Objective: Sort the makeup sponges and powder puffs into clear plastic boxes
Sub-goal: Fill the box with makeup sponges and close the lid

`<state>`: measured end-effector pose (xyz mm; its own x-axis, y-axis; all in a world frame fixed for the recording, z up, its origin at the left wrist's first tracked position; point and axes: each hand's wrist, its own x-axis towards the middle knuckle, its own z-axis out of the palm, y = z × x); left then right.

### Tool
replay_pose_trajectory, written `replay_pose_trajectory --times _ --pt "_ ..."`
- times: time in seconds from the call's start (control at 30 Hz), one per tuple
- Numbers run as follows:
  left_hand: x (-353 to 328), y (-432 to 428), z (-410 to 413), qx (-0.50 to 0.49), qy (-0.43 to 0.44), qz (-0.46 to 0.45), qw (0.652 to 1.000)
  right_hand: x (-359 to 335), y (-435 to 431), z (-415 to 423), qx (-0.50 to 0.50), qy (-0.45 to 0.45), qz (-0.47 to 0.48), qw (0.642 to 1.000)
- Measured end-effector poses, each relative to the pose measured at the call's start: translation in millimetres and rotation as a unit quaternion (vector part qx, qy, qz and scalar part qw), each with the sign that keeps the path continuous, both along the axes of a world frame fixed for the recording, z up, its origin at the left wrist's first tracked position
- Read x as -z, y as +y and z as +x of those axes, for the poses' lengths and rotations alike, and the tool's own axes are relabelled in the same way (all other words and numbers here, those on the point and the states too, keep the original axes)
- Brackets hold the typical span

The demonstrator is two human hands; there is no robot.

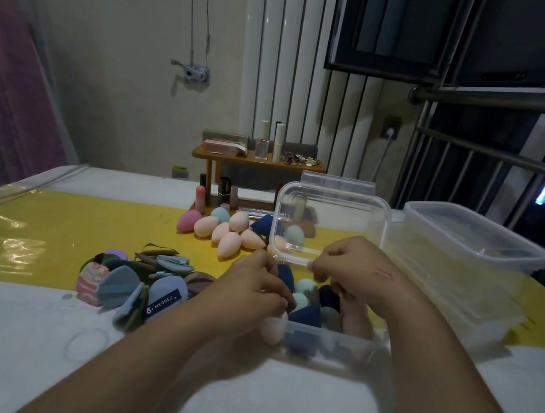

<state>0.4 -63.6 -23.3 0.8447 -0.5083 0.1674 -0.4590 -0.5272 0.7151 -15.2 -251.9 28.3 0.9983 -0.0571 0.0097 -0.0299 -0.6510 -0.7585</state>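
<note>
Lower centre, the clear box (334, 345) sits on the tabletop (32, 332) with its lid (329, 225) raised. A peach sponge (273, 331) stands at its left end, long axis near upright. The left hand (255, 292) and right hand (355, 272) curl over the box; I cannot tell what these 2 grip.

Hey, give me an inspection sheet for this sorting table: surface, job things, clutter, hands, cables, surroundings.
Surface: table, white cloth with a yellow strip under a glossy clear cover.
Job's things: open box with its lid raised, holding boxed sponges in navy and teal; loose sponges on the yellow strip; powder puffs piled to the left; stacked boxes to the right.
Clutter: wooden shelf with cosmetics; lipsticks beneath it.
Hands: left hand and right hand over the open box, fingers curled; grip cannot be told.
Cables: white cord from a wall socket.
Surroundings: window bars to the right, pink curtain to the left.
</note>
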Motion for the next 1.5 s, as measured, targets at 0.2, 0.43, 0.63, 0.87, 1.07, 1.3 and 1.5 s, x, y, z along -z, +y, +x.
replay_pose_trajectory --times 0.2,0.43,0.63,0.87,1.07,1.3,1.5 --pt "-3.2 3.0 -3.0 0.001 0.002 -0.024 1.0 14.0 10.6 10.4 0.055 -0.111 -0.09 0.988" --pt "-6.9 12.4 21.6 -0.192 -0.006 -0.158 0.969 16.7 21.1 8.7 0.067 -0.085 -0.176 0.978" --pt "10.2 22.7 51.4 -0.294 -0.043 0.089 0.951 15.5 22.5 9.4 0.073 -0.073 -0.171 0.98" --pt "25.1 19.0 56.0 -0.263 -0.038 0.255 0.93 14.2 20.9 7.8 0.068 -0.064 -0.173 0.98" --pt "23.9 18.9 50.2 -0.242 -0.07 0.257 0.933 13.3 21.0 6.9 0.062 -0.065 -0.168 0.982" --pt "14.6 18.3 29.7 -0.259 -0.136 -0.04 0.955 15.6 16.2 10.3 0.06 -0.078 -0.144 0.985" --pt "-4.4 10.9 7.9 -0.217 -0.112 -0.211 0.947 17.4 16.3 11.0 0.007 -0.149 0.082 0.985"
